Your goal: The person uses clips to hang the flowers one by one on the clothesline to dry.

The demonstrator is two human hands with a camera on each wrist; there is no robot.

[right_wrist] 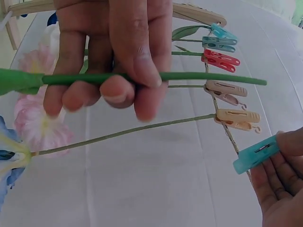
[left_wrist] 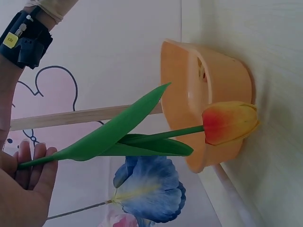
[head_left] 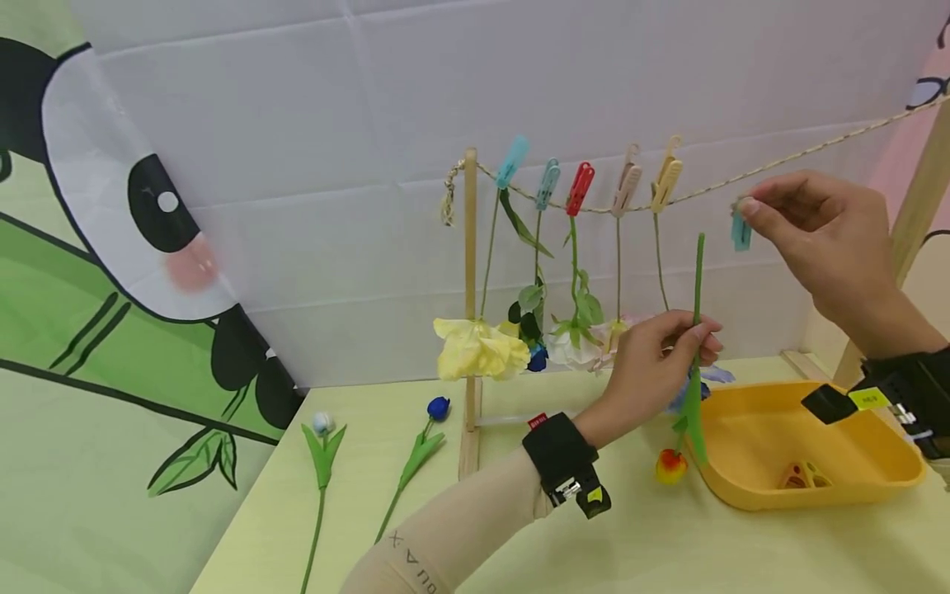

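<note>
White cloth backdrop behind a pale worktop; a rope crosses the upper right of the frame from a wooden post near the centre. Five clothespins on it, each with a flower hanging head down.

Left hand, right of centre: fingers and thumb clamped on the green stem of a red-and-yellow tulip. Tulip is head down, stem end up, bloom beside the left end of the yellow bin. Right hand, upper right: thumb and fingertips pinched on a blue clothespin. Stem and pin are apart.

Risks, as judged:
- Contact of pin and rope unclear; they overlap in the right wrist view. If the pin bites only stem or only rope, the tulip would probably drop.
- Smooth-looking stem, gripped well below its tip: could swivel, putting the tip off line.
- Rope looks slack; a push could swing the neighbouring yellow clothespin and its blue flower.
- Bloom is low; a dip of the left wrist might knock it on the bin rim.
</note>
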